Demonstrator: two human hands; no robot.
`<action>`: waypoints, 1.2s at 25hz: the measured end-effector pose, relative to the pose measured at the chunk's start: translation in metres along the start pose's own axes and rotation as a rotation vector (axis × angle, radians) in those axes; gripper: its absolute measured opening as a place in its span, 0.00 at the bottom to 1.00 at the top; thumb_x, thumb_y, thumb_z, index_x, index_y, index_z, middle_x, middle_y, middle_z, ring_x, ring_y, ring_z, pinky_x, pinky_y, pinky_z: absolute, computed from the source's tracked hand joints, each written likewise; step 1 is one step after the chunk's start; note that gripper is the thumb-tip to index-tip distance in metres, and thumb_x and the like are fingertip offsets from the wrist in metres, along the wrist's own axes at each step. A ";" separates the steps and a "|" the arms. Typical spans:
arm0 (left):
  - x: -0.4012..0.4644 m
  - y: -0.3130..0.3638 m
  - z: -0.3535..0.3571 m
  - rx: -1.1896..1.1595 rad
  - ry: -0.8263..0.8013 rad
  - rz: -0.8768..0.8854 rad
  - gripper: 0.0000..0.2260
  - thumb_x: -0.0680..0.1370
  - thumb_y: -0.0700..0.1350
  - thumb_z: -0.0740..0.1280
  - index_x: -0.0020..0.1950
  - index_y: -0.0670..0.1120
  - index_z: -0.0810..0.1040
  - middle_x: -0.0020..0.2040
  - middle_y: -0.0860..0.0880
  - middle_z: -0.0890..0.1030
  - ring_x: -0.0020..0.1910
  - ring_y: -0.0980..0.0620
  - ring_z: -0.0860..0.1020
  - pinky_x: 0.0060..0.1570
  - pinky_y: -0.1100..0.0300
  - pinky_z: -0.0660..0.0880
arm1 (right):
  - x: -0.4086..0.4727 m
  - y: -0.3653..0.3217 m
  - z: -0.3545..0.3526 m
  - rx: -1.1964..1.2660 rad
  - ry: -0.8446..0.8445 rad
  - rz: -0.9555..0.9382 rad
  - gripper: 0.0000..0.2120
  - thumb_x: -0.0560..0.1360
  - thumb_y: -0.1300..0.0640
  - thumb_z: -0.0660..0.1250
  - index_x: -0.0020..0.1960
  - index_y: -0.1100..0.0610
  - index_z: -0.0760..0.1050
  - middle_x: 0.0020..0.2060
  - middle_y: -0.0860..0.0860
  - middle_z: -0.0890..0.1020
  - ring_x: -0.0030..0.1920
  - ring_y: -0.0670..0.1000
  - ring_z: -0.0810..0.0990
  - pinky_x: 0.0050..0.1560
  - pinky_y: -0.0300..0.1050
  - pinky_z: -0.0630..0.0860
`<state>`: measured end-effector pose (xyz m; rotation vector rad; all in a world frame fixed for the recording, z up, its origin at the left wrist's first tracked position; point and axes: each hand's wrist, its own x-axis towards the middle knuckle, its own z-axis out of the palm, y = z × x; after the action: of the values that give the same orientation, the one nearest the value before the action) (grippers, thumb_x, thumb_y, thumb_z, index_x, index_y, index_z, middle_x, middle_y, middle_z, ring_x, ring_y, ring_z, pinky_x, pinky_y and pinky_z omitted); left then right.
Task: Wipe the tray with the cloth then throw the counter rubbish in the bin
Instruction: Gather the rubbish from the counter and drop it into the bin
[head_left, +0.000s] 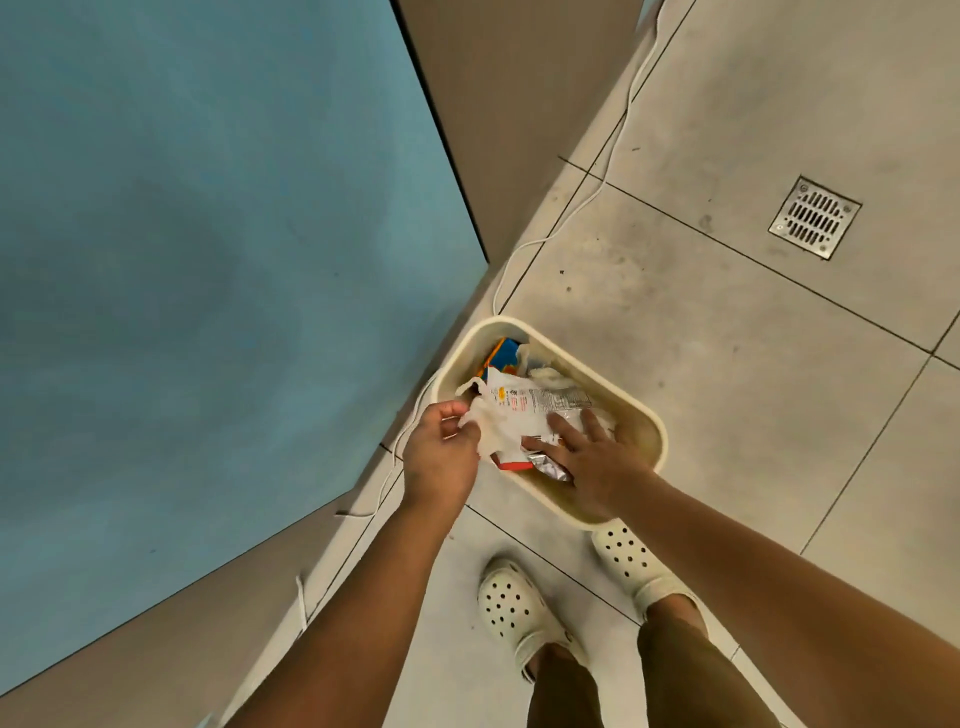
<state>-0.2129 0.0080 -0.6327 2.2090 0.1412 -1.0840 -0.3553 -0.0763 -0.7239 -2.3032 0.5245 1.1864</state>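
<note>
A cream plastic bin (641, 410) stands on the tiled floor beside the blue counter (208, 260). Over its opening lies a pile of rubbish: a white printed wrapper (524, 402), crumpled white tissue (496, 428) and a silver foil packet (548, 464). An orange and blue packet (501, 357) sits deeper inside. My left hand (441, 457) pinches the crumpled tissue at the bin's left rim. My right hand (592, 457) lies flat with spread fingers on the wrappers, pressing them down into the bin. No tray or cloth is in view.
A white cable (597, 187) runs along the floor by the counter base and past the bin. A metal floor drain (814, 216) sits at the far right. My feet in cream clogs (514, 605) stand just in front of the bin.
</note>
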 end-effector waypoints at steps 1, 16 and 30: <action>0.002 0.001 0.003 0.085 -0.027 0.066 0.07 0.77 0.38 0.63 0.50 0.50 0.75 0.49 0.49 0.77 0.48 0.51 0.77 0.51 0.59 0.76 | 0.005 0.001 0.003 0.002 -0.006 0.016 0.26 0.78 0.38 0.45 0.72 0.34 0.37 0.76 0.48 0.39 0.75 0.62 0.40 0.70 0.68 0.47; 0.057 -0.007 0.031 0.695 -0.254 0.422 0.15 0.78 0.42 0.62 0.65 0.50 0.73 0.67 0.52 0.70 0.63 0.52 0.72 0.57 0.66 0.67 | 0.107 0.015 0.012 0.616 -0.054 0.300 0.44 0.71 0.35 0.62 0.75 0.42 0.37 0.76 0.50 0.41 0.76 0.59 0.41 0.74 0.59 0.50; -0.029 0.007 -0.005 0.382 -0.179 0.241 0.14 0.78 0.39 0.62 0.62 0.49 0.76 0.62 0.49 0.77 0.51 0.57 0.74 0.48 0.66 0.71 | -0.025 -0.032 -0.002 0.451 0.329 0.223 0.37 0.72 0.47 0.65 0.75 0.52 0.51 0.75 0.52 0.54 0.76 0.56 0.49 0.75 0.54 0.49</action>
<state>-0.2261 0.0113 -0.6055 2.3635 -0.4334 -1.2413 -0.3501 -0.0489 -0.6940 -2.0808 1.0732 0.6829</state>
